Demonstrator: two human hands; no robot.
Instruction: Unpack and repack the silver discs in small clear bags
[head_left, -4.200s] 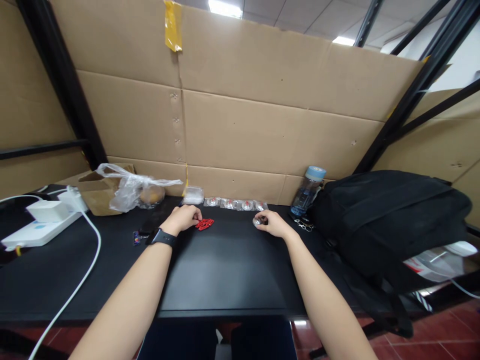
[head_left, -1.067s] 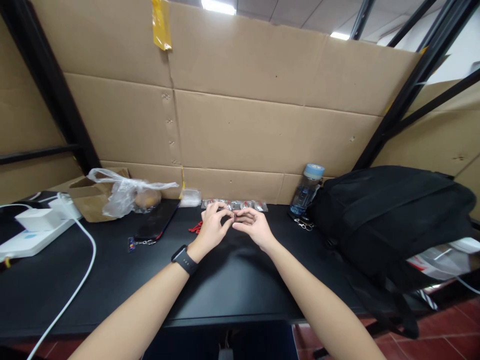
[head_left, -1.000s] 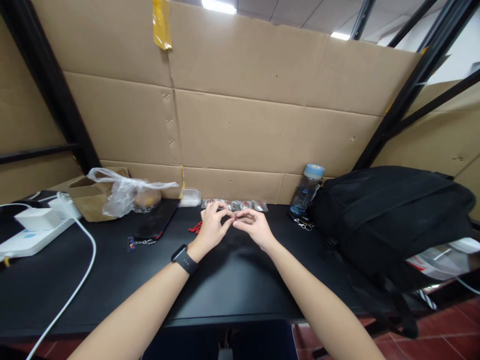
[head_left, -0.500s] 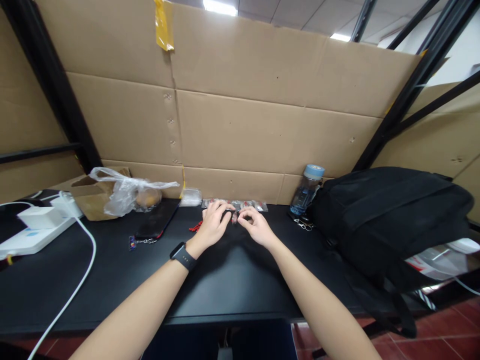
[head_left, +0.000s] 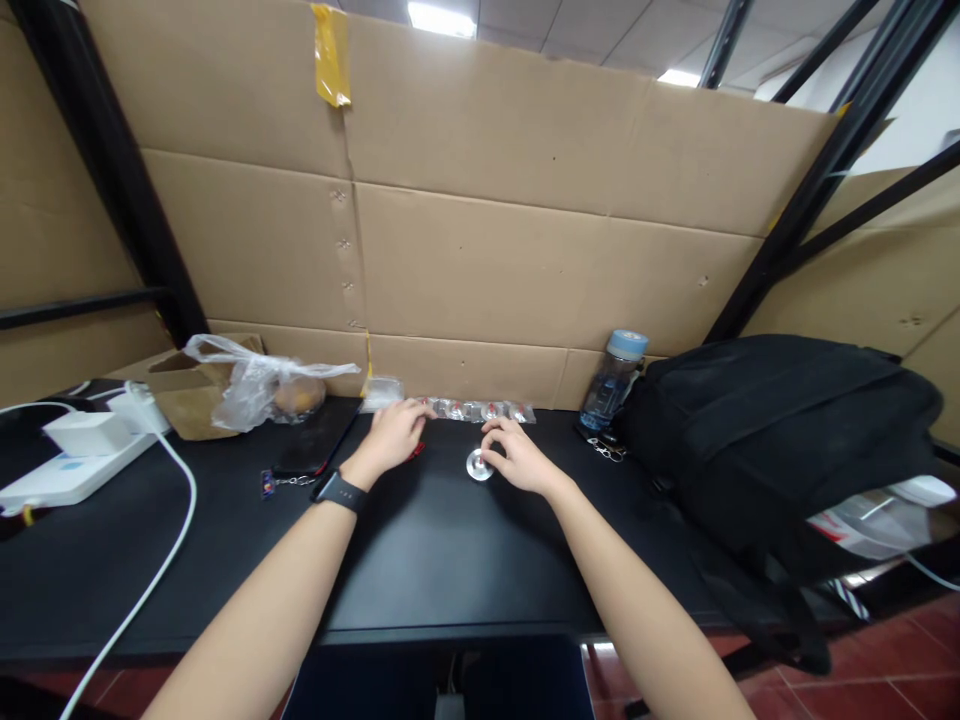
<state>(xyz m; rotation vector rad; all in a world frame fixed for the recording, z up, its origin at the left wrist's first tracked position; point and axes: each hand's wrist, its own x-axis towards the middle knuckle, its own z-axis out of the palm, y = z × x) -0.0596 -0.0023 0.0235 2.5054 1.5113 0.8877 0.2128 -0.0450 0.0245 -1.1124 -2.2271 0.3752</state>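
Observation:
My right hand has its thumb and fingertips brought together at the middle of a small round silver disc on the black table. A bit of red shows at the disc's centre, beside the fingertips. To the left, my left hand, with a dark watch on its wrist, is low over the table with its fingers spread forward. Beside its thumb a small red item partly shows; the hand covers the rest. Behind both hands lies a row of clear packets holding silver and red round pieces.
At left are a power strip with a white cable, a cardboard box, a plastic bag and a dark phone-like item. A bottle and a black backpack stand right. A cardboard wall rises behind.
My hands have moved apart, the left going left toward the red item. The right has come slightly nearer, and the silver disc now shows at its fingertips.

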